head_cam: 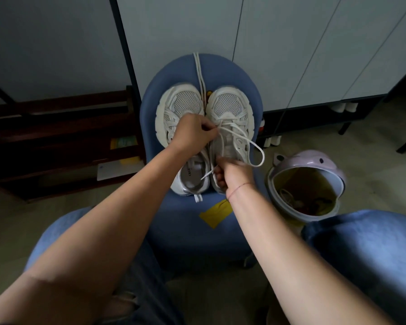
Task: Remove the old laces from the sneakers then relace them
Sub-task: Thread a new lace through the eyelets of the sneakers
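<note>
Denim-clad knees framed two bare forearms reaching out to a blue stool (185,231), where the task's two white sneakers stood side by side, toes pointing away; the left hand (192,133) had its grip pinched on the white lace (259,148) just over the lower eyelets of the right-side sneaker (230,105); the right hand (230,174), blurred, had its grip curled round that shoe's collar, and whether it also trapped a lace end I could not tell. Trouble seemed likeliest from the slack; a wide loop hung off the shoe's outer side, and a hard pull might have drawn it uneven, left one end short or skipped an eyelet; the loose tip lying across the mouth of the left-side sneaker (183,102) could have snagged there; a sharp tug might also have slid either shoe off the rounded seat, toward the open bin (307,159) just beside the stool. A spare lace (199,73) ran between the toes to the seat's far edge, and confusing it with the working one looked possible. Uppers showed open mesh toe panels under smooth overlaid straps, above thick, lumpy, matte soles; both laces looked flat, woven and limp; the stool seemed softly upholstered, with a yellow tag (217,213) lying on it; the bin wore a glossy lilac domed lid.
</note>
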Demonstrator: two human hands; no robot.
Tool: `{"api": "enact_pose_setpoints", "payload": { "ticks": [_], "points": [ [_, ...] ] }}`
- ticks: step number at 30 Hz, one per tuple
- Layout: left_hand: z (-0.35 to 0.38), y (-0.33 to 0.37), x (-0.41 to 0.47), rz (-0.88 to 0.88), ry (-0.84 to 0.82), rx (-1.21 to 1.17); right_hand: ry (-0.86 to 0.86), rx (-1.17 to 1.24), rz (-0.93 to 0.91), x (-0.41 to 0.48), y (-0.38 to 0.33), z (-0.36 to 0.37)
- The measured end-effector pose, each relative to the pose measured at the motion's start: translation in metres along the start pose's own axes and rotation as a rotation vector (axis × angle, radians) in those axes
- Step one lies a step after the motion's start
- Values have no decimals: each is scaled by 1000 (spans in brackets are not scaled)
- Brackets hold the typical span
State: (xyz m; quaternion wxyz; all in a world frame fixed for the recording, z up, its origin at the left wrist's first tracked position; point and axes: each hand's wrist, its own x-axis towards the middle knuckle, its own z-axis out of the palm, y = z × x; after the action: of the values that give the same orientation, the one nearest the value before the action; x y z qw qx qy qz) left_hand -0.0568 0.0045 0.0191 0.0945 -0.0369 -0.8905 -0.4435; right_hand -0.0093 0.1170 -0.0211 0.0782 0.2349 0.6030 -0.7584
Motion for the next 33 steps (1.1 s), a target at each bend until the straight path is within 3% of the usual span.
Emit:
{"api": "enact_pose_setpoints", "payload": {
  "ticks": [3,6,9,15,18,22,25,30,33],
  "points": [
    [0,-1,0,1,-2,-4,-87,-164,-66,-17,6,-15],
    [0,-2,1,-1,-3,-1,-164,-531,-118,-42,32,-46],
    [0,-2,2,8,-4,11,-341,-784,-34,-72,66,-77],
    [0,0,1,-11,1,7,-126,-451,-211,-49,29,-56],
    [0,0,0,-7,7,20,-117,-211,-153,-23,4,-23],
    [0,0,1,13,13,29,-40,-66,-80,2,-1,2],
    [0,-1,1,14,10,20,5,-69,-142,0,6,-2],
    [-1,-1,2,-2,1,-10,-91,-349,-299,-39,28,-32],
    [-2,0,2,-9,-6,-15,-163,-504,-236,-67,58,-59]
  ]
}}
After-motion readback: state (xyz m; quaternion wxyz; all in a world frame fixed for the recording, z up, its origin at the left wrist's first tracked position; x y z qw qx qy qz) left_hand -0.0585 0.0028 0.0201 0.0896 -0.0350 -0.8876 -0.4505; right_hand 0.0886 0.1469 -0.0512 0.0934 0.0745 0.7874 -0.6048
